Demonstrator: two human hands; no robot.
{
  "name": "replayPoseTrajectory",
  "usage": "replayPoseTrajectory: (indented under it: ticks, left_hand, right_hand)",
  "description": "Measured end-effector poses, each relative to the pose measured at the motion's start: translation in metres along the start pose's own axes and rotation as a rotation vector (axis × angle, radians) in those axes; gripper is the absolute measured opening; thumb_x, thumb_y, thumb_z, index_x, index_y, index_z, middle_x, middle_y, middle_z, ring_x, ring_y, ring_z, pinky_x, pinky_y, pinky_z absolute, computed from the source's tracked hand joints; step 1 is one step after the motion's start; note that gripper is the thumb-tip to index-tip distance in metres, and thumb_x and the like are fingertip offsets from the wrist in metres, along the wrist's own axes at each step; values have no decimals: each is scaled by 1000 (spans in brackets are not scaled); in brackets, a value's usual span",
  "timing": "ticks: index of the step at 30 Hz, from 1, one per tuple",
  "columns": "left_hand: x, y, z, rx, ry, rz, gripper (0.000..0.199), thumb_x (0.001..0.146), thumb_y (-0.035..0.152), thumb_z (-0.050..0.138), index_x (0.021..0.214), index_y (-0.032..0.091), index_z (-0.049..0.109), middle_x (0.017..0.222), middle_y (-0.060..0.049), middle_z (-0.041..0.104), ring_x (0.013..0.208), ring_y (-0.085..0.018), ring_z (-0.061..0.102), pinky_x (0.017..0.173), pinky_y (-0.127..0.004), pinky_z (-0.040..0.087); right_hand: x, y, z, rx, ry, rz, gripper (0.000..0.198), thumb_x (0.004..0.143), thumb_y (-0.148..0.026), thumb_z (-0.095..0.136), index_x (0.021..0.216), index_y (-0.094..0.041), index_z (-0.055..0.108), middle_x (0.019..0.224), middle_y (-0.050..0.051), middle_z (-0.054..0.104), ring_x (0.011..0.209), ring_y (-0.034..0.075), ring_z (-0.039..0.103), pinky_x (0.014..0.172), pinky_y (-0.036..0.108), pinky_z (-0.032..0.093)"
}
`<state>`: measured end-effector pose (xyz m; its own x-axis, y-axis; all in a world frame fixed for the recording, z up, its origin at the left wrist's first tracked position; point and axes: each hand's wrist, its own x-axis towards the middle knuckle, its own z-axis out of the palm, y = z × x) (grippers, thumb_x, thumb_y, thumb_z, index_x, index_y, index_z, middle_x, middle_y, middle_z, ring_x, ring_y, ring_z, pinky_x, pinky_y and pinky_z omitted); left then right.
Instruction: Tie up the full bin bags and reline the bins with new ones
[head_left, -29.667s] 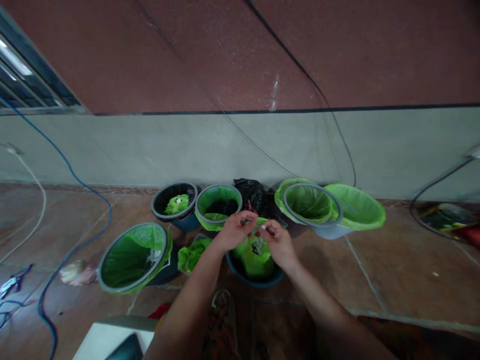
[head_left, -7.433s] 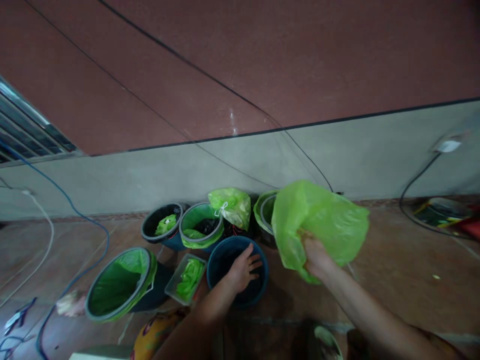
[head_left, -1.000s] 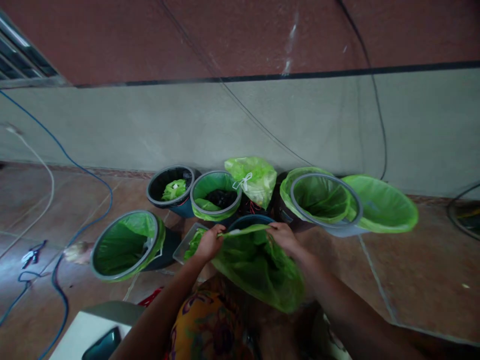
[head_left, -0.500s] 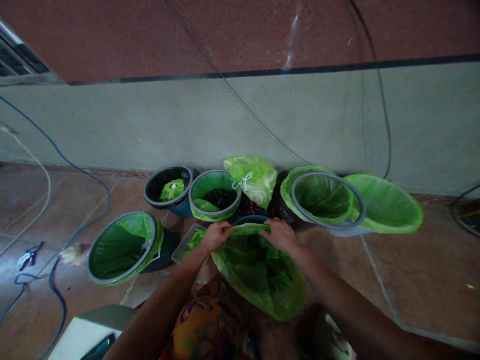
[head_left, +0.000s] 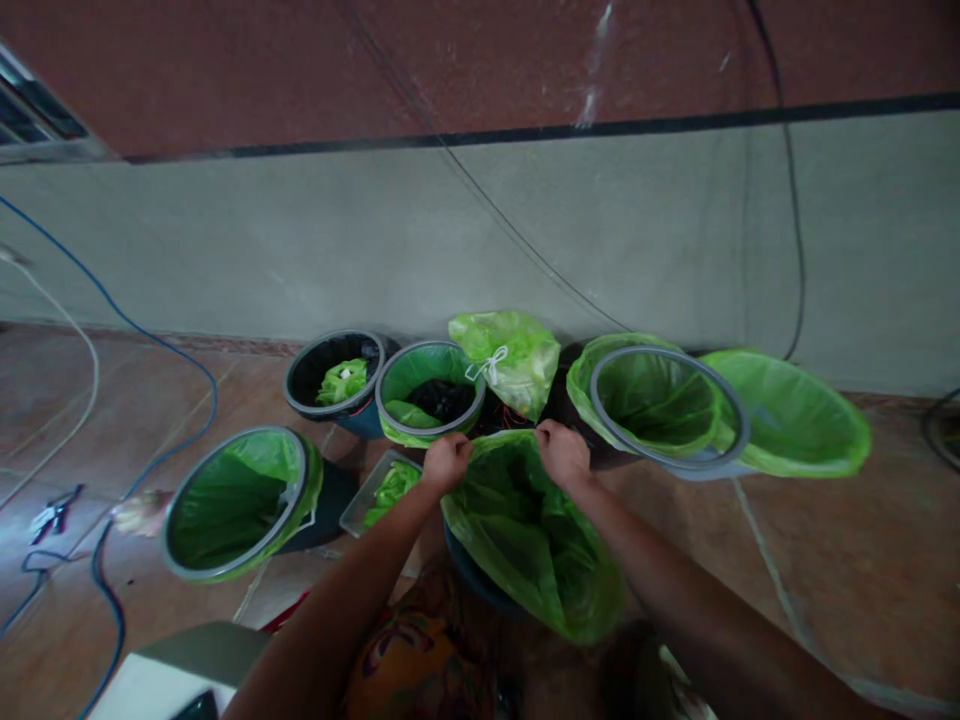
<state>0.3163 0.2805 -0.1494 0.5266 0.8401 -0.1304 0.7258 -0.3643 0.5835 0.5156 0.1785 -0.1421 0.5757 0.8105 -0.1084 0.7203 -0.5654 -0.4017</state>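
A green plastic bag (head_left: 536,540) hangs with its mouth spread wide over a dark blue bin (head_left: 480,570) right in front of me. At the far edge of the bag, my left hand (head_left: 448,462) pinches the rim on the left. My right hand (head_left: 562,455) grips the same rim on the right, a short stretch of edge running between them. The near part of the bag drapes loosely over the bin's near side. Folds of green plastic lie inside it, and the bin's rim is mostly hidden.
Lined bins stand around: one at left (head_left: 236,505), two behind, others at right (head_left: 667,410). A tied green bag (head_left: 514,360) sits near the wall. A clear tray (head_left: 367,500) holds green plastic. A blue cable (head_left: 161,455) crosses the floor near a white box (head_left: 165,675).
Both hands have drawn the bag's far edge slightly upward, and its mouth looks wider. More of the blue bin shows at its left side. The view has shifted a little.
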Motion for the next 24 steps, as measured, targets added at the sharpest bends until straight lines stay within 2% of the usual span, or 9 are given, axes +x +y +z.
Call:
replayPoseTrajectory:
  ticks: [5, 9, 12, 15, 19, 21, 24]
  left_hand:
    - [13, -13, 8, -261, -84, -155, 25, 78, 30, 56, 62, 16, 68, 54, 0, 58, 59, -13, 55, 57, -23, 38]
    - [10, -24, 11, -487, -169, -299, 18, 71, 29, 62, 62, 15, 68, 55, -1, 61, 54, -13, 55, 53, -23, 40]
    - [0, -27, 7, -601, -197, -336, 17, 69, 28, 63, 64, 14, 69, 59, -2, 65, 55, -14, 57, 54, -24, 43]
    - [-16, -25, -4, -708, -202, -338, 16, 68, 28, 63, 69, 14, 71, 67, -4, 69, 62, -15, 60, 59, -25, 46]
    - [-40, -22, -16, -836, -200, -412, 21, 65, 30, 68, 80, 15, 73, 79, -5, 73, 71, -18, 64, 66, -27, 48]
    - [-51, -23, -18, -873, -217, -448, 26, 63, 30, 70, 85, 16, 73, 79, -5, 73, 72, -18, 64, 67, -27, 48]
    - [-63, -27, -17, -931, -223, -484, 31, 61, 30, 73, 88, 15, 73, 81, -6, 73, 73, -18, 65, 67, -27, 48]
  right_hand:
    - [28, 20, 12, 146, -79, 75, 21, 76, -35, 59, 81, -25, 77, 85, 5, 74, 79, 19, 66, 63, 25, 43]
    - [35, 43, 25, 469, -203, 190, 18, 66, -33, 67, 73, -19, 76, 71, 4, 73, 67, 18, 66, 58, 24, 46]
    - [27, 61, 28, 644, -263, 263, 21, 66, -33, 65, 74, -17, 75, 66, 4, 72, 61, 18, 65, 56, 25, 47]
    - [10, 79, 23, 706, -181, 243, 17, 66, -34, 65, 71, -20, 74, 72, 3, 73, 66, 18, 66, 60, 26, 50]
    - [-21, 98, 13, 712, -55, 256, 18, 67, -37, 66, 74, -22, 73, 87, 6, 75, 80, 21, 68, 71, 30, 53]
    - [-37, 103, 10, 689, -36, 267, 23, 70, -40, 63, 79, -21, 74, 91, 9, 74, 81, 23, 68, 74, 32, 53]
    - [-58, 106, 10, 718, -34, 211, 30, 74, -43, 59, 87, -19, 73, 92, 10, 74, 81, 23, 68, 77, 36, 54]
